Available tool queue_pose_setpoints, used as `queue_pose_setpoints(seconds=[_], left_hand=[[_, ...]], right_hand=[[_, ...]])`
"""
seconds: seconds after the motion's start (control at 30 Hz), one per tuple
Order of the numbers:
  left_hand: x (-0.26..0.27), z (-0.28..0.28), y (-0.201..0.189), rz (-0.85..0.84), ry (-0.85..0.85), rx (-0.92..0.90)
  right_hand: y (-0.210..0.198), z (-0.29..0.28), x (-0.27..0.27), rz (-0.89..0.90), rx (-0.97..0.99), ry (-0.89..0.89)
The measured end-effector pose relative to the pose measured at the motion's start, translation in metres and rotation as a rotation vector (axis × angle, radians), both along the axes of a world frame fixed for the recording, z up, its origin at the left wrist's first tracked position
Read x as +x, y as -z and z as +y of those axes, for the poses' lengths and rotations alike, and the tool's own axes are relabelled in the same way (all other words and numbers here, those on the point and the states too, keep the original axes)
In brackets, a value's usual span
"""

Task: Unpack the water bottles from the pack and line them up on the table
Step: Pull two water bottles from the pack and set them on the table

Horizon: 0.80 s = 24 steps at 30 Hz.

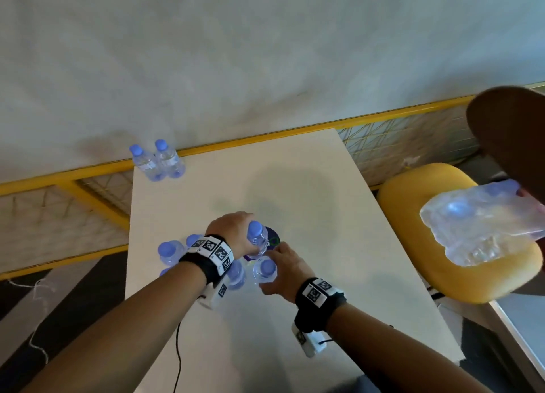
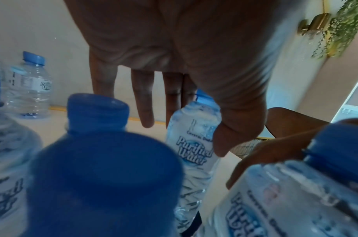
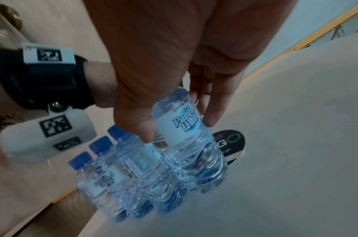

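Each grip grasps a bottle by its upper body — left hand (image 1: 233, 233) on one (image 1: 257, 239), right hand (image 1: 284, 270) on another (image 1: 265, 271) — ready, I judge, to join the pair (image 1: 157, 162) at the bench's (image 1: 339, 245) far corner.

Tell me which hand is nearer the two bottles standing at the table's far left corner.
Left. The left hand grips a bottle mid-table, on the side toward the two bottles; the right hand holds another bottle nearer the person and farther right.
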<state>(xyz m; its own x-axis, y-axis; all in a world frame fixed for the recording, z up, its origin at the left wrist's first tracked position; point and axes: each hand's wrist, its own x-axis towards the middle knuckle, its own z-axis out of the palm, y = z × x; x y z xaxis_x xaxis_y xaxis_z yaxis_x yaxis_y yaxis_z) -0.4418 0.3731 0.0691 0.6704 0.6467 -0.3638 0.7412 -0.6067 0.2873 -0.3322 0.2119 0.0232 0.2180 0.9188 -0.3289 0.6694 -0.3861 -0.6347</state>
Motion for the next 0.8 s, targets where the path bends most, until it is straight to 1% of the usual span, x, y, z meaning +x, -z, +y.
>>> queue_pose_setpoints(seconds=[0.13,0.27,0.37,0.5,0.6,0.8], left_hand=[[-0.007,0.01,0.012,0.059,0.05,0.006],[-0.013,0.014,0.02,0.081,0.066,-0.025],[-0.013,0.017,0.025,0.071,0.068,-0.059],[-0.011,0.02,0.026,0.095,0.096,-0.064],[-0.008,0.021,0.023,0.125,0.123,-0.087],[-0.011,0.023,0.016,0.15,0.14,-0.123]], right_hand=[[0.008,0.015,-0.017,-0.051,-0.032,-0.003],[0.016,0.021,-0.024,-0.06,-0.039,0.022],[0.018,0.021,-0.027,-0.078,-0.002,0.011],[0.016,0.02,-0.026,-0.028,0.048,0.067],[0.015,0.024,-0.025,-0.042,0.053,0.009],[0.015,0.025,-0.022,-0.037,0.065,-0.034]])
